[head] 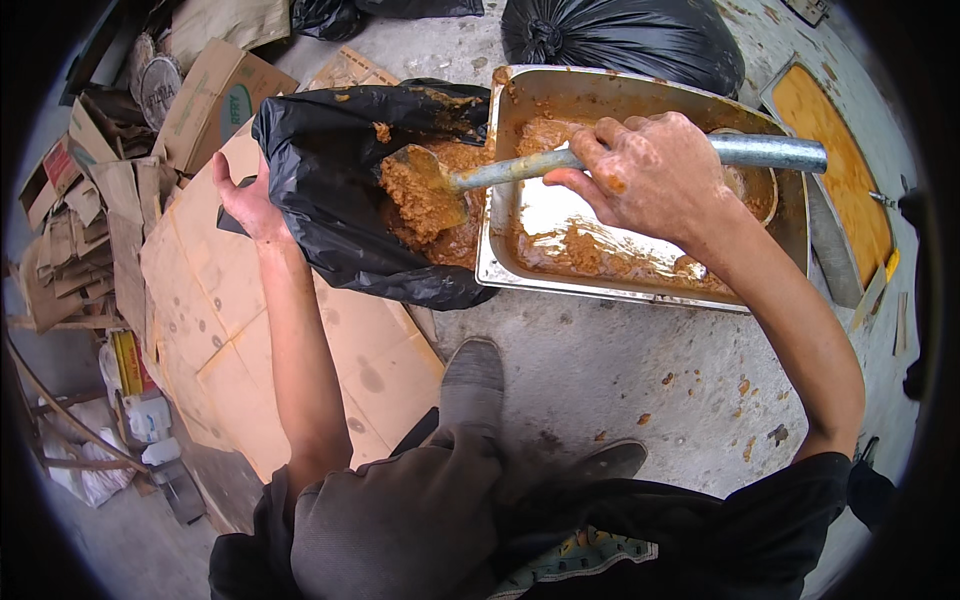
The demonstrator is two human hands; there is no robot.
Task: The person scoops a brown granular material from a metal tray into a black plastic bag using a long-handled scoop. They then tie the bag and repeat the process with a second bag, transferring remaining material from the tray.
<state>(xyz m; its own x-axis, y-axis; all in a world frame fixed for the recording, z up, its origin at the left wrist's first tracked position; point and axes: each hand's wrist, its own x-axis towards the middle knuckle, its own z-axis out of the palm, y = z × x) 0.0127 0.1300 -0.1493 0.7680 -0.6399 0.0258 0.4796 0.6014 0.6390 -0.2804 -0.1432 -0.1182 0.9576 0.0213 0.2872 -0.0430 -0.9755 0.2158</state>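
Observation:
My right hand [645, 176] grips the grey metal tube handle [772, 152] of a scoop. The scoop's head [427, 191] carries a heap of orange-brown mash over the mouth of a black plastic bag [322, 195]. More mash [457, 251] lies inside the bag. My left hand [255, 202] is at the bag's far left side, palm turned up and thumb apart; the bag hides some of its fingers. Under my right hand a deep stainless steel pan [637, 292] meets the bag's mouth. Mash is smeared on its bottom, and a round vessel [754, 191] sits at its right end, partly covered by my forearm.
A tied black bag [622, 37] stands behind the pan. Another metal pan [832, 165] of orange-yellow matter is at the right. Flattened cardboard [217, 307] covers the floor at left, beside piled cartons [217, 105] and plastic jugs [148, 418]. Spatters mark the concrete floor [585, 360].

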